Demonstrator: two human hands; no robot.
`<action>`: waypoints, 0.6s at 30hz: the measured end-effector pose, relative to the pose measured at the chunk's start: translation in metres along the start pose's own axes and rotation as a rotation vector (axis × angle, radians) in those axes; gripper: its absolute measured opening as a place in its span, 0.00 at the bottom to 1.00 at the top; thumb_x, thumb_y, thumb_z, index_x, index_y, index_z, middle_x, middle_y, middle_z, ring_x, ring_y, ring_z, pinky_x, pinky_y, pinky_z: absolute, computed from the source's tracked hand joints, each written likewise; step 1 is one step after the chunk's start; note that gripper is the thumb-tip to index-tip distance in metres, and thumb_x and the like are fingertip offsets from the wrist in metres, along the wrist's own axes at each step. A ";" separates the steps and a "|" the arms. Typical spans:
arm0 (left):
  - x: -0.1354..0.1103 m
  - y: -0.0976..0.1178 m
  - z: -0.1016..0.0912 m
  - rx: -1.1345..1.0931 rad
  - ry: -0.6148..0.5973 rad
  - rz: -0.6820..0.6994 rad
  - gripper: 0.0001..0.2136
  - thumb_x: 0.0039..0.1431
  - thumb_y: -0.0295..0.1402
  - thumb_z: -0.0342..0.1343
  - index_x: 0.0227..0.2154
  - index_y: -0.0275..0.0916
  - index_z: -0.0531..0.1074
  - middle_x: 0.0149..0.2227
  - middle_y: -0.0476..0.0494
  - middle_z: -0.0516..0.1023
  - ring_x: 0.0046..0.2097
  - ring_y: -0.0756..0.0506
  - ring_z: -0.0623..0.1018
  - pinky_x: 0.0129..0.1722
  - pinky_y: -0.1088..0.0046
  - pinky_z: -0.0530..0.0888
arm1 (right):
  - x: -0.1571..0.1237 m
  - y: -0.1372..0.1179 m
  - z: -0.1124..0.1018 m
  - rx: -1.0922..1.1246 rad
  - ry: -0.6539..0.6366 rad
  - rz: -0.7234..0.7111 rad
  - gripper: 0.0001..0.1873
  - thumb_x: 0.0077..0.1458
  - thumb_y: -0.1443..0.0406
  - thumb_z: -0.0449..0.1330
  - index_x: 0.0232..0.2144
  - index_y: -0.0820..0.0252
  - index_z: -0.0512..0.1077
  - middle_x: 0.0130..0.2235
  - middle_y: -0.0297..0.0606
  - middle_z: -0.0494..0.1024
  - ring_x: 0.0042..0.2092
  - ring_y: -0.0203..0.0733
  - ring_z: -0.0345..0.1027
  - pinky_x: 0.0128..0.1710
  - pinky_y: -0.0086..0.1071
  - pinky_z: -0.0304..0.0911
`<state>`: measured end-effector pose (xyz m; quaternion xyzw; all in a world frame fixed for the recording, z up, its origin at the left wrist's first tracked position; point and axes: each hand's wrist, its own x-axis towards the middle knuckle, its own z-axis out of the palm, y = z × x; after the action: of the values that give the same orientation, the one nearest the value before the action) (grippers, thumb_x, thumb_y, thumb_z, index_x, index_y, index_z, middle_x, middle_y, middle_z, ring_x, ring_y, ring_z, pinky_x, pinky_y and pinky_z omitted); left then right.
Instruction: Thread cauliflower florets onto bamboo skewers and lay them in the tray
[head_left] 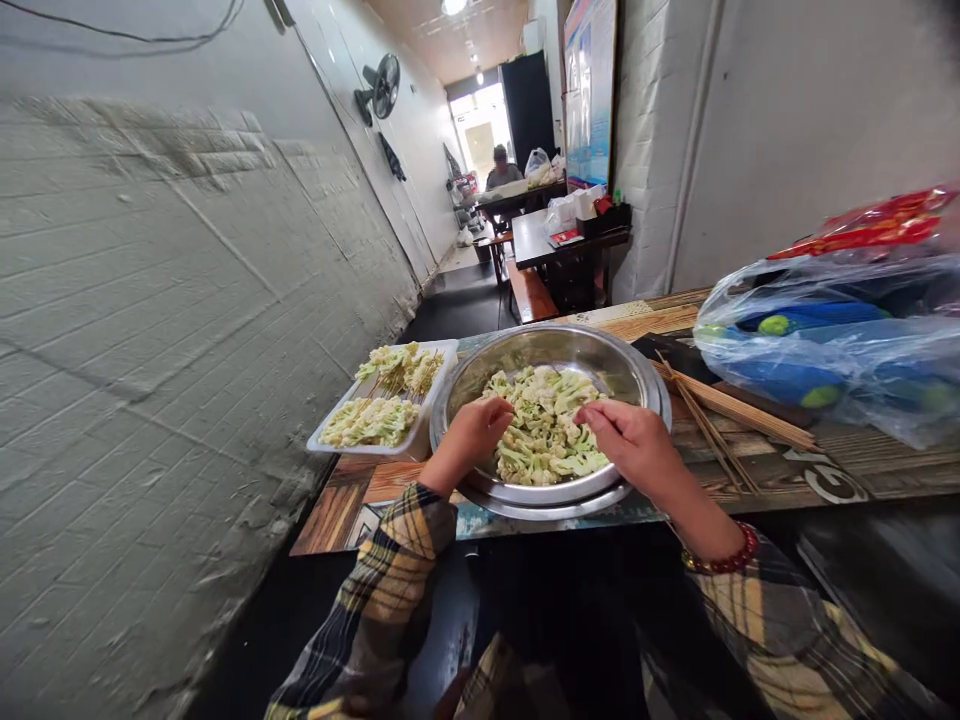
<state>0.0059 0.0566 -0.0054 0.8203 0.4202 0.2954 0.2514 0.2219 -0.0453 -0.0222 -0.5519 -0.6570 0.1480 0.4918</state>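
A wide steel basin sits on the table in front of me, filled with pale green cauliflower florets. My left hand rests on the basin's near left rim, its fingers curled down into the florets. My right hand is at the near right rim, its fingers bent and pinched over the florets. What either hand holds, if anything, is hidden. Left of the basin stands a white tray of cauliflower pieces threaded on thin sticks.
Loose bamboo skewers lie right of the basin. A clear plastic bag with blue and green items fills the table's right side. A tiled wall runs close on the left. A person sits at a far table down the aisle.
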 end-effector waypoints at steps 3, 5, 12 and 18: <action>-0.001 -0.004 0.003 0.270 -0.079 0.065 0.07 0.52 0.28 0.51 0.25 0.40 0.74 0.28 0.45 0.74 0.32 0.46 0.71 0.34 0.72 0.63 | -0.002 -0.002 -0.002 0.026 0.019 0.004 0.17 0.61 0.60 0.49 0.31 0.59 0.76 0.28 0.35 0.79 0.31 0.40 0.72 0.31 0.29 0.61; -0.003 -0.005 0.004 0.359 -0.139 0.073 0.08 0.52 0.27 0.49 0.24 0.40 0.73 0.27 0.45 0.74 0.32 0.46 0.71 0.34 0.72 0.63 | -0.003 -0.002 -0.003 0.027 0.016 -0.004 0.17 0.61 0.60 0.49 0.30 0.58 0.76 0.28 0.35 0.79 0.31 0.39 0.71 0.31 0.28 0.61; -0.005 -0.004 0.001 0.318 -0.350 0.062 0.04 0.42 0.26 0.58 0.22 0.42 0.75 0.25 0.48 0.72 0.28 0.48 0.69 0.30 0.74 0.62 | -0.001 0.001 -0.003 0.021 -0.003 -0.035 0.17 0.61 0.60 0.49 0.30 0.59 0.75 0.31 0.38 0.80 0.33 0.41 0.73 0.32 0.29 0.61; -0.003 -0.002 0.002 0.319 -0.406 0.089 0.05 0.42 0.24 0.58 0.19 0.41 0.75 0.27 0.47 0.72 0.31 0.47 0.71 0.34 0.73 0.64 | -0.001 0.001 -0.005 0.021 -0.019 -0.027 0.17 0.62 0.60 0.49 0.30 0.58 0.75 0.31 0.38 0.80 0.33 0.41 0.73 0.33 0.29 0.61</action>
<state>0.0048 0.0545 -0.0088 0.9098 0.3658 0.0655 0.1850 0.2264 -0.0475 -0.0205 -0.5362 -0.6675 0.1534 0.4934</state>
